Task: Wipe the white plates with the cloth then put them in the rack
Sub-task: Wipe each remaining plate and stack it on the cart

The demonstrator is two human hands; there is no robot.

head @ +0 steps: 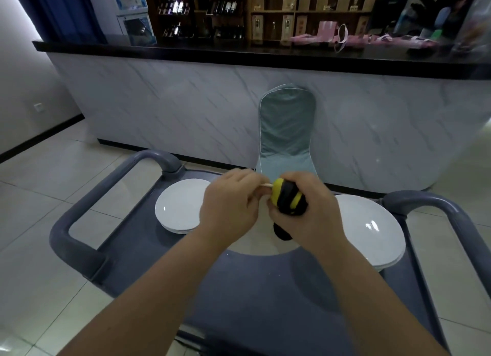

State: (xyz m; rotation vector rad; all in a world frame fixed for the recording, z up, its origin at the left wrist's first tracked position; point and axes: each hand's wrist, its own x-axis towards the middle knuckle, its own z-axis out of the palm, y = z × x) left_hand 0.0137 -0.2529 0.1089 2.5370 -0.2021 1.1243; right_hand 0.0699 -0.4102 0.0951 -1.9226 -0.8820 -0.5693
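Grey plastic trolley [265, 297] bears round white plate stacks left [178, 207] and right [372, 231]; left hand [228, 207] holds one white plate [260, 245], right hand [300, 223] grips a yellow-black striped cloth [288, 200], so wiping seems midway, racking undone.

On the cart [265, 297], the left plate stack [180, 207] and the right plate stack [372, 231] are set, with a single plate [255, 245] laid between them. A chair [287, 132] is placed behind the cart, before the bar [186, 103].

One wide-angle camera, worn on my head. Faces forward and down. Close, mid-frame: my left hand [228, 209], my right hand [300, 220]. Directly below lens: blue-grey plastic cart top [265, 297]. Farther ahead: white marble-front counter with black top [186, 111].
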